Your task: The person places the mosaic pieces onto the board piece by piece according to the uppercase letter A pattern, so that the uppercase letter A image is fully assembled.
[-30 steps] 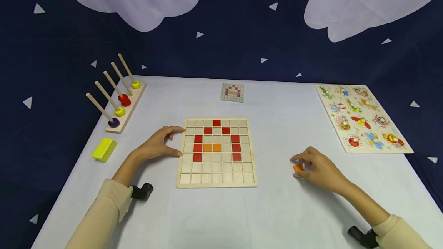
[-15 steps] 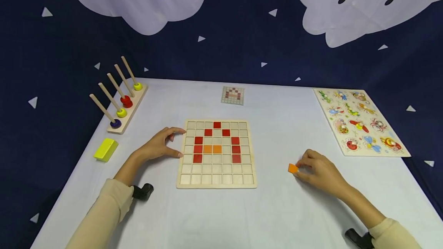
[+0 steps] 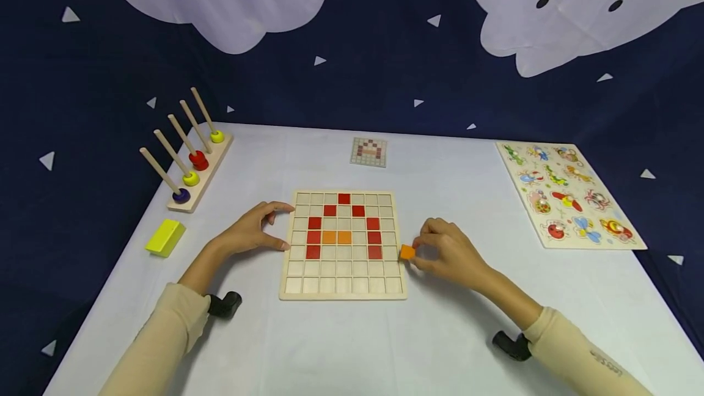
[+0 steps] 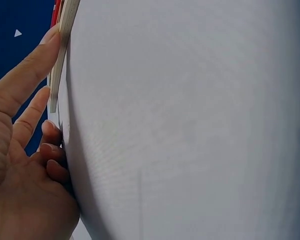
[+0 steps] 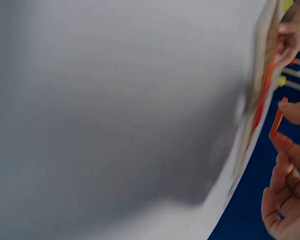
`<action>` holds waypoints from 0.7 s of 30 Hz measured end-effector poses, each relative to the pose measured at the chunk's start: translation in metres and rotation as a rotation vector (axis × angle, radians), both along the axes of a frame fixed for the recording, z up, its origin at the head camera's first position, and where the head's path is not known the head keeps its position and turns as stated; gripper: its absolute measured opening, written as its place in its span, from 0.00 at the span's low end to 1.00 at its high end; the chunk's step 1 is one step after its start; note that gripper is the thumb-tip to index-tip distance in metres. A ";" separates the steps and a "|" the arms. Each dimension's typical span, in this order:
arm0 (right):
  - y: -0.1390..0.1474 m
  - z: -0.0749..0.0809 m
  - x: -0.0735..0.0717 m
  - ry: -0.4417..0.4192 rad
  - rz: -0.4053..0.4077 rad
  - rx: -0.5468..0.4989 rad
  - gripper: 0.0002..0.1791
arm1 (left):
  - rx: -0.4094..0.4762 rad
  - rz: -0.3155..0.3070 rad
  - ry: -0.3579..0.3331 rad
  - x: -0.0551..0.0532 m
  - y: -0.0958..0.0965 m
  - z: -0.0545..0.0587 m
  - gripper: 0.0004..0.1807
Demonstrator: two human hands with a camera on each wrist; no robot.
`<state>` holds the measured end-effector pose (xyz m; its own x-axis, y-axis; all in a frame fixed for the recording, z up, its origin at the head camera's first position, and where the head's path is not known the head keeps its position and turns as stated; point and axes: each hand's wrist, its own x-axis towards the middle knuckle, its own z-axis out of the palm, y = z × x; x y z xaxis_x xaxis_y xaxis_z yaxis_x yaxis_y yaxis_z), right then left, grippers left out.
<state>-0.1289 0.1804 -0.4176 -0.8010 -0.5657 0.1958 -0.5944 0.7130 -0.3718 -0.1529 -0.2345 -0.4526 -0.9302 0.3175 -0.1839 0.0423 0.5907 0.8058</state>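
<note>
A wooden grid board (image 3: 343, 293) lies on the table, with red tiles in an arch and two orange tiles side by side in one row. My left hand (image 3: 250, 228) rests at its left edge, thumb and forefinger extended and touching the rim; the left wrist view shows the fingers (image 4: 37, 57) against the board's side. Between thumb and forefinger my right hand (image 3: 453, 255) pinches a square orange tile (image 3: 407, 252), just at the board's right edge. That tile (image 5: 279, 117) appears edge-on in the right wrist view, above the table.
Behind the board lies a small pattern card (image 3: 369, 152). A peg stand (image 3: 205, 179) with coloured beads and a yellow block (image 3: 165, 238) are at the left. An insect picture puzzle (image 3: 569, 195) lies at the back right.
My right hand has carried the orange tile leftward from the right side of the table to the board's right edge. The left hand has stayed at the board.
</note>
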 end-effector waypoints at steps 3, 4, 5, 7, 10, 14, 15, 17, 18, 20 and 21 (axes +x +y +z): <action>-0.018 0.004 -0.003 -0.001 0.029 -0.021 0.11 | -0.008 0.004 -0.007 0.000 0.000 0.001 0.43; -0.024 0.005 -0.004 0.005 0.040 -0.026 0.11 | -0.011 0.005 -0.008 0.000 0.000 0.001 0.43; -0.029 0.005 -0.006 0.014 0.052 -0.026 0.11 | -0.011 0.007 -0.010 0.000 0.000 0.000 0.43; -0.037 0.005 -0.011 0.030 0.076 -0.018 0.11 | -0.010 0.006 -0.010 0.000 0.001 0.000 0.43; -0.048 0.004 -0.019 0.038 0.101 0.001 0.11 | -0.010 0.003 -0.008 0.000 0.002 -0.001 0.43; -0.062 0.004 -0.030 0.044 0.140 0.038 0.12 | -0.023 0.008 -0.009 0.000 0.002 0.000 0.43; -0.065 0.003 -0.033 0.046 0.147 0.047 0.12 | -0.025 0.011 -0.009 0.000 0.002 0.000 0.43; -0.070 0.002 -0.037 0.054 0.151 0.064 0.12 | -0.027 0.015 -0.007 -0.001 0.002 0.001 0.43; -0.073 0.001 -0.039 0.056 0.151 0.070 0.12 | -0.026 0.016 -0.008 -0.001 0.002 0.001 0.43; -0.076 -0.001 -0.042 0.053 0.149 0.078 0.12 | -0.028 0.016 -0.011 -0.001 0.002 0.001 0.43; -0.078 -0.002 -0.043 0.046 0.150 0.080 0.12 | -0.028 0.014 -0.014 -0.001 0.002 0.001 0.43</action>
